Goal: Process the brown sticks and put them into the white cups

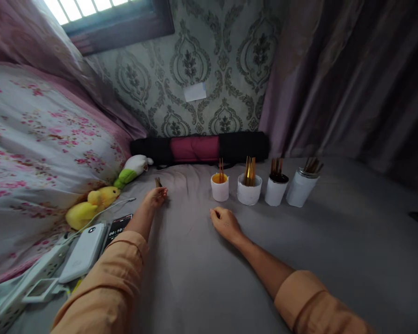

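Note:
My left hand (pixel 156 197), palm turned up, is closed round a small bundle of thin brown sticks (pixel 158 182); their ends poke out beyond the fingers. My right hand (pixel 225 222) is low over the grey sheet with its fingers curled together, and what they hold, if anything, is hidden. Just beyond it stands a white-wrapped cup with an orange inside (pixel 219 191), holding a few thin orange sticks. To its right come a wider white cup (pixel 249 195) with golden sticks, a dark-rimmed white cup (pixel 276 194) with brown sticks, and a white-wrapped jar (pixel 300 191) with dark sticks.
A black and pink roll (pixel 195 148) lies along the wall. At the left are plush toys (pixel 90 206), a white power bank (pixel 83 253), a phone running a timer (pixel 118 228), a cable and a power strip (pixel 24 294). Curtains (pixel 306 79) hang at the right.

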{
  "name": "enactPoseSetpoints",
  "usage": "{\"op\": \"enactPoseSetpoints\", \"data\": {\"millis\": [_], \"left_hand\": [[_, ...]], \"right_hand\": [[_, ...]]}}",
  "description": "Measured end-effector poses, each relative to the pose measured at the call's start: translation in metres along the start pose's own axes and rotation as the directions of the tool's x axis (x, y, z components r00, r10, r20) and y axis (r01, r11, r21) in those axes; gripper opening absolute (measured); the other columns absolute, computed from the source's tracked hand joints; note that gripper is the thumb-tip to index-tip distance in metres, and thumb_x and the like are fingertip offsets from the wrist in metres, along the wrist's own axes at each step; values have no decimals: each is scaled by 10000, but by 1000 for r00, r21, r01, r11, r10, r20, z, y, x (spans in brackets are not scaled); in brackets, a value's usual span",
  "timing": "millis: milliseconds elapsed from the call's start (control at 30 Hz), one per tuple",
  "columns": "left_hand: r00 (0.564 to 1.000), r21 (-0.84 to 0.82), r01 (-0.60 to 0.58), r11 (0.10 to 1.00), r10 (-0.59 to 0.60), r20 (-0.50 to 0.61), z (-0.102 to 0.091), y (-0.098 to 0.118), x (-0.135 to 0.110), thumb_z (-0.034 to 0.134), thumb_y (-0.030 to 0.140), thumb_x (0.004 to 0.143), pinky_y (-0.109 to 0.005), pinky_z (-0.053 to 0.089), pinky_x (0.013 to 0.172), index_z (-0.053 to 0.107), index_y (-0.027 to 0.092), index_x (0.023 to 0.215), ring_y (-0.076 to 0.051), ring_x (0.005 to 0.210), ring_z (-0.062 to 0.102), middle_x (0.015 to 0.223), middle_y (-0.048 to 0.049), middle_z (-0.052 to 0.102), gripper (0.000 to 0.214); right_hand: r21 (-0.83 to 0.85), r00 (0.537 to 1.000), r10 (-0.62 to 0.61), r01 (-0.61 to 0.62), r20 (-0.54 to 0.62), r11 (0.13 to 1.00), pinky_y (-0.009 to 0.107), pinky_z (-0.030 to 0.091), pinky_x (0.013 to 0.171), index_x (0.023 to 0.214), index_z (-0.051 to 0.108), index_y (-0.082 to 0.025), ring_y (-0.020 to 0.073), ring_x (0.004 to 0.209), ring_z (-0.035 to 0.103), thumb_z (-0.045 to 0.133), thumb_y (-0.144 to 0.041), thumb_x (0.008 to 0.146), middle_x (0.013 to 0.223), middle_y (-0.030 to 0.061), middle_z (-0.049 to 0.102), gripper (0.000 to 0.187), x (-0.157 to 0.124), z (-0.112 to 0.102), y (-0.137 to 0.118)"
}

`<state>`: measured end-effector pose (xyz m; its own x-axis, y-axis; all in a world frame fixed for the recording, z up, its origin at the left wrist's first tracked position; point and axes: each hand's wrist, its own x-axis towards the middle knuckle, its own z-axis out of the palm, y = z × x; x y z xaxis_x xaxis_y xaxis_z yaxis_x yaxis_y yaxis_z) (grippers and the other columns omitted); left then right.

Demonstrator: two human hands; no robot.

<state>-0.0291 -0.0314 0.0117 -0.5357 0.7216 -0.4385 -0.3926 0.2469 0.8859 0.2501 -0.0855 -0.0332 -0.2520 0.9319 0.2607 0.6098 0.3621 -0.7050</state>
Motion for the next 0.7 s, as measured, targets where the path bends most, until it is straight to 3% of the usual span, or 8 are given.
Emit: {"op": "enactPoseSetpoints", "data": {"millis": [300,700], "left_hand": [[997,-180,-37,983,48,55,-1,-14,-16,382,27,808,-106,376,398,523,94,682,-26,418,460,553,-7,496,200],[977,-304,-146,941,185,104,17,-49,-52,485,19,769,-114,447,509,593,92,727,-32,500,519,603,-15,555,137]], "right_hand": [[-10,1000,1,-1,-4,1000,221,219,506,600,559,-171,91,519,424,386,-344,842,551,0,545,344,-1,-2,-2],[23,1000,-19,19,-10,1000,205,265,534,608,571,-169,98,553,470,386,-334,839,573,7,575,339,1,0,1]]}}
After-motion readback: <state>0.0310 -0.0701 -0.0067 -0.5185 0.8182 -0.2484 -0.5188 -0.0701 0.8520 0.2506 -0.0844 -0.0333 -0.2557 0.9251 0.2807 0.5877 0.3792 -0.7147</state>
